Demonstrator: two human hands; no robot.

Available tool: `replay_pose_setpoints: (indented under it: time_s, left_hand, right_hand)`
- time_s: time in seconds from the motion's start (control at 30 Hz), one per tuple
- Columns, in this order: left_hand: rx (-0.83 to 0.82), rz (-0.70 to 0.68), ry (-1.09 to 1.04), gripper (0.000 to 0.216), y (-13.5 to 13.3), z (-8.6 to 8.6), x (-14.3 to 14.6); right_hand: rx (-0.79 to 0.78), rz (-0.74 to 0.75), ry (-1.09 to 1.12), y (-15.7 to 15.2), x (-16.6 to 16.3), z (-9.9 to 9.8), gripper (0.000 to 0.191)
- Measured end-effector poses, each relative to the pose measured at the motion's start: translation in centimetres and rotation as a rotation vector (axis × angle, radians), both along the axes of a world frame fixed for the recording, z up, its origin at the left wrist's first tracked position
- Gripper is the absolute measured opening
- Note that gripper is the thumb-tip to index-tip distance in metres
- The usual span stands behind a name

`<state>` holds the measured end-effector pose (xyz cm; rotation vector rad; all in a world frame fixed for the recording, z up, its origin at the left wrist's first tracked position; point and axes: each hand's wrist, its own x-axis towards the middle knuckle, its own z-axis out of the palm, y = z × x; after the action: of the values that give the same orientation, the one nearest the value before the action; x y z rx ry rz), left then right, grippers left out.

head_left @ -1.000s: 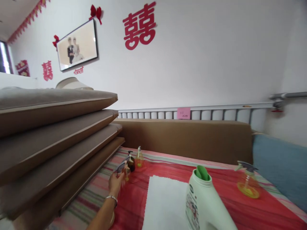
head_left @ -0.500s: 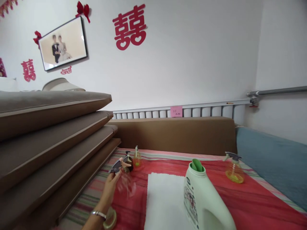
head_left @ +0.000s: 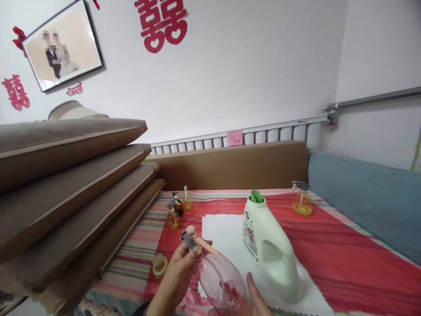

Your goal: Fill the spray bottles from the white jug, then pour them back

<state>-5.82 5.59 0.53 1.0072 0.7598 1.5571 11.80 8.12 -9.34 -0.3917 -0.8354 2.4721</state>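
My left hand (head_left: 177,274) grips a clear pink spray bottle (head_left: 217,272) by its neck, just under the grey and peach trigger head. My right hand (head_left: 253,303) is at the bottle's lower body, with the thumb up along its side; its fingers show blurred through the plastic. The bottle leans, its head toward the upper left. Right of it stands a pale green detergent jug (head_left: 279,259) with a green spout and no cap on its mouth. A green cap (head_left: 159,265) lies to the left of my left hand.
A white sheet (head_left: 222,230) lies under the jug on the red striped cloth (head_left: 342,259). Small spray bottles (head_left: 173,218) with yellowish liquid stand at the back left; another spray bottle (head_left: 301,204) is at the right. Stacked cushions (head_left: 79,175) rise on the left.
My left hand has brought the pink spray bottle from beside the cushions toward me and to the right. My right hand has come into view at the bottle. The view has tilted down.
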Motion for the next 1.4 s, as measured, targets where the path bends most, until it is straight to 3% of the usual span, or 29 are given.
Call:
replay_pose_setpoints:
  time_s: [0.1,0.27,0.5,0.7,0.83,1.0,1.03,1.07,1.17,1.2,1.27,1.33,1.4]
  left_hand:
    - [0.022,-0.020,0.027,0.035,-0.6,0.2,0.5]
    - [0.027,-0.046,0.044,0.024,-1.1,0.5,1.4]
    - [0.022,0.095,-0.171,0.032,-1.5,1.6,2.0]
    - [0.047,0.043,-0.129,0.033,-2.2,1.7,1.7]
    - [0.087,0.054,-0.121,0.032,-2.2,1.4,1.6]
    - [0.045,0.187,-0.217,0.032,-2.0,1.4,1.9]
    - [0.044,0.202,-0.237,0.031,-2.0,1.3,2.0]
    - [0.042,0.204,-0.251,0.031,-2.0,1.3,2.1]
    - [0.040,0.160,-0.243,0.033,-2.1,1.0,2.2]
    - [0.040,0.149,-0.231,0.032,-2.1,1.0,2.2]
    - [0.046,0.150,-0.219,0.030,-2.2,1.1,2.1]
    - [0.061,0.172,-0.226,0.028,-2.2,1.2,2.1]
    - [0.064,0.182,-0.226,0.028,-2.2,1.3,2.0]
  right_hand:
    - [-0.141,0.110,0.169,-0.1,0.4,0.6,0.058]
    - [-0.188,0.023,0.187,-1.1,1.6,1.5,0.065]
    - [-0.127,-0.081,0.171,-2.6,1.0,2.8,0.043]
    - [-0.075,0.092,0.260,-3.4,0.5,3.5,0.065]
    - [-0.072,-0.064,0.226,-3.2,-0.3,2.1,0.060]
    - [0.139,-0.651,0.131,-3.7,-0.9,2.1,0.094]
    - [0.122,-0.661,0.122,-3.8,-0.7,2.6,0.095]
    - [0.065,-0.580,0.117,-3.9,-0.5,3.1,0.091]
    - [-0.135,-0.177,0.103,-3.8,0.1,4.1,0.077]
    - [-0.149,-0.125,0.099,-3.7,0.1,4.0,0.075]
    - [-0.083,-0.237,0.109,-3.2,0.0,3.3,0.069]
    - [-0.006,-0.445,0.141,-2.9,-0.3,2.3,0.078]
    - [-0.007,-0.494,0.154,-2.6,-0.4,1.6,0.082]
